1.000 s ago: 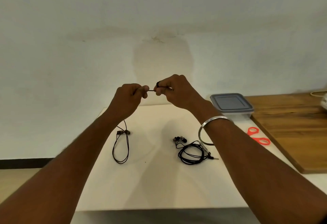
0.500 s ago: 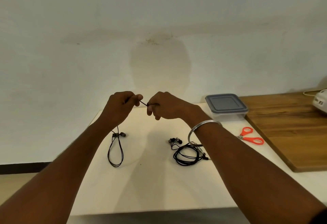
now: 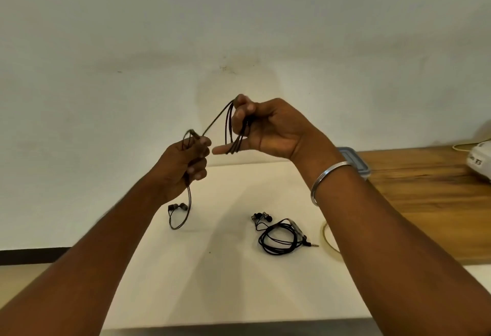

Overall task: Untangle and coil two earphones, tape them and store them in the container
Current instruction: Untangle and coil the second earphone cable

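Observation:
Both hands are raised above the white table (image 3: 212,282) with one dark earphone cable (image 3: 215,120) between them. My right hand (image 3: 268,128) has several loops of it wound around its spread fingers. My left hand (image 3: 183,165) pinches the cable lower down; the rest hangs below it to the earbuds (image 3: 177,207) just above the table. A second black earphone (image 3: 281,237) lies loosely coiled on the table at the right. The grey-lidded container (image 3: 357,163) is mostly hidden behind my right wrist.
A tape roll (image 3: 328,240) lies on the table, partly hidden by my right forearm. A wooden board (image 3: 425,197) covers the right side, with a white object (image 3: 479,161) at its far end. A wall stands right behind the table.
My right hand has risen and turned palm-up, now with cable loops wound around its fingers. The left hand moved lower, and the hanging loop below it has shortened. The scissors are out of sight.

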